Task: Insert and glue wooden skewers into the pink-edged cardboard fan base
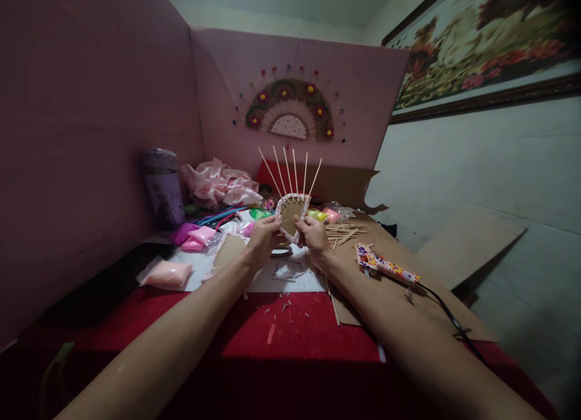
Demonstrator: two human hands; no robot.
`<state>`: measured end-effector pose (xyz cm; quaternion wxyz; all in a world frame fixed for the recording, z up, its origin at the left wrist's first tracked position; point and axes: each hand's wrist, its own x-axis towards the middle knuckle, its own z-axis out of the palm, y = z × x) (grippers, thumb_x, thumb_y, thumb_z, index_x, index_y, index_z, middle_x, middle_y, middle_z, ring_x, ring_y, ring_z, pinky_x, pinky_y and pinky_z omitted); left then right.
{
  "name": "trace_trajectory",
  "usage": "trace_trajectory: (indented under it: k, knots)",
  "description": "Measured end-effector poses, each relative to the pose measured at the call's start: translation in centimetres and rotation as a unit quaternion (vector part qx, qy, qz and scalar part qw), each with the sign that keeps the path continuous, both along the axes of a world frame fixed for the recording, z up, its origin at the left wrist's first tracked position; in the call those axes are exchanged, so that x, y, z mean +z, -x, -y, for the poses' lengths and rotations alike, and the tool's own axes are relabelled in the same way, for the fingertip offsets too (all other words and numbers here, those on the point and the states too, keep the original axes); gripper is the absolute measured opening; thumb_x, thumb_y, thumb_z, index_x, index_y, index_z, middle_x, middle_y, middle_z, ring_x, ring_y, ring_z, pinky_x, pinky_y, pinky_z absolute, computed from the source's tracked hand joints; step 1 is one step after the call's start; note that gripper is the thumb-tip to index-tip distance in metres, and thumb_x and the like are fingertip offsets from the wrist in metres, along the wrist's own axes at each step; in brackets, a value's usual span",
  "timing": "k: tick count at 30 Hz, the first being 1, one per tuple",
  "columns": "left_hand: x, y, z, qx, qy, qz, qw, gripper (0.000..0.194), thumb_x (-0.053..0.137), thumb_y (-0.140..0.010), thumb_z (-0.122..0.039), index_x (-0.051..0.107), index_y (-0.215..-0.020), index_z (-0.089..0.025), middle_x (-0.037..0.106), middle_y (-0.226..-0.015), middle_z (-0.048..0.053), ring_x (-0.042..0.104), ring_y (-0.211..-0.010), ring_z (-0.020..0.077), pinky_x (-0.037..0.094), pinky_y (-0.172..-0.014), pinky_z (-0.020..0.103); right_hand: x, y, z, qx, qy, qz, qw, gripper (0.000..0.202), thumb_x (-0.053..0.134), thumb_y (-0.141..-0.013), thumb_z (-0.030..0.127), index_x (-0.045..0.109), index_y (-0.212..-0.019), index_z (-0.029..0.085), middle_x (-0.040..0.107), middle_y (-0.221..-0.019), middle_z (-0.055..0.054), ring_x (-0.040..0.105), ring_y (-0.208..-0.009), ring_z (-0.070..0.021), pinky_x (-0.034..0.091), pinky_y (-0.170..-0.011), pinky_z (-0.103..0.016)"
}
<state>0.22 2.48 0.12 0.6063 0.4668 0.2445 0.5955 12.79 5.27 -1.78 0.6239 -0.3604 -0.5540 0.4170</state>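
Between my two hands stands a cardboard fan piece (289,213) with a pale padded edge. Several thin wooden sticks (295,170) spread upward from its top edge. My left hand (264,237) is closed on the left rim. On the other side, my right hand (315,237) pinches the lower right part, its thumb on the bare cardboard. The piece is held upright above the table. Below it, partly covered by the hands, lies a dark ring-shaped object (282,250).
A patterned glue gun (384,266) with a black cord lies at right, near loose wooden sticks (347,231). Bags of coloured clay (167,273), a purple tumbler (163,187) and crumpled cloth (220,183) stand left. A decorated half-round fan (290,105) hangs on the pink panel behind.
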Motion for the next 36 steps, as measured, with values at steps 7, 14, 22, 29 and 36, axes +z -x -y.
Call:
trace_trajectory:
  k: [7, 14, 22, 29, 36]
  knots:
    - [-0.2, -0.1, -0.1, -0.003, -0.003, -0.031, 1.0, 0.019, 0.071, -0.061, -0.024, 0.055, -0.067, -0.014, 0.055, -0.058, -0.002, 0.052, -0.048, 0.0089, 0.045, -0.052, 0.024, -0.1, -0.1, 0.1, -0.001, -0.001, -0.003, 1.0, 0.045, 0.067, -0.067, 0.058, 0.045, -0.056, 0.02, 0.044, -0.037, 0.007, 0.038, -0.029, -0.0067, 0.027, -0.029, -0.02]
    - [0.1, -0.2, 0.2, 0.008, -0.003, -0.027, 1.0, 0.026, 0.076, -0.058, -0.026, 0.055, -0.067, -0.014, 0.055, -0.057, -0.002, 0.053, -0.047, 0.009, 0.045, -0.05, 0.023, 0.0, 0.1, 0.3, -0.015, -0.019, 0.007, 1.0, 0.043, 0.066, -0.069, 0.056, 0.044, -0.058, 0.021, 0.044, -0.04, 0.007, 0.038, -0.031, -0.0068, 0.028, -0.03, -0.02]
    - [0.2, -0.2, -0.1, 0.029, 0.039, 0.032, 0.998, 0.019, 0.064, -0.073, -0.032, 0.058, -0.071, -0.014, 0.057, -0.055, -0.001, 0.053, -0.046, 0.0105, 0.048, -0.05, 0.025, 0.0, 0.2, 0.3, -0.017, -0.025, 0.022, 0.999, 0.045, 0.063, -0.068, 0.061, 0.045, -0.058, 0.021, 0.045, -0.04, 0.006, 0.038, -0.031, -0.0074, 0.028, -0.031, -0.021]
    - [-0.2, 0.0, -0.4, 0.031, 0.02, 0.0, 0.999, 0.026, 0.071, -0.069, -0.036, 0.061, -0.073, -0.012, 0.061, -0.061, 0.002, 0.058, -0.051, 0.0124, 0.049, -0.051, 0.026, 0.0, 0.1, 0.4, -0.034, -0.036, 0.035, 0.998, 0.042, 0.063, -0.07, 0.057, 0.043, -0.06, 0.022, 0.043, -0.041, 0.007, 0.038, -0.031, -0.0078, 0.027, -0.031, -0.021]
    - [-0.4, 0.0, -0.5, 0.043, 0.005, -0.015, 0.999, 0.028, 0.075, -0.064, -0.036, 0.059, -0.069, -0.013, 0.059, -0.057, 0.0, 0.055, -0.045, 0.0112, 0.047, -0.046, 0.024, 0.4, 0.2, 0.9, -0.046, -0.045, 0.066, 0.996, 0.039, 0.06, -0.072, 0.057, 0.044, -0.064, 0.022, 0.044, -0.045, 0.007, 0.037, -0.036, -0.0083, 0.027, -0.034, -0.022]
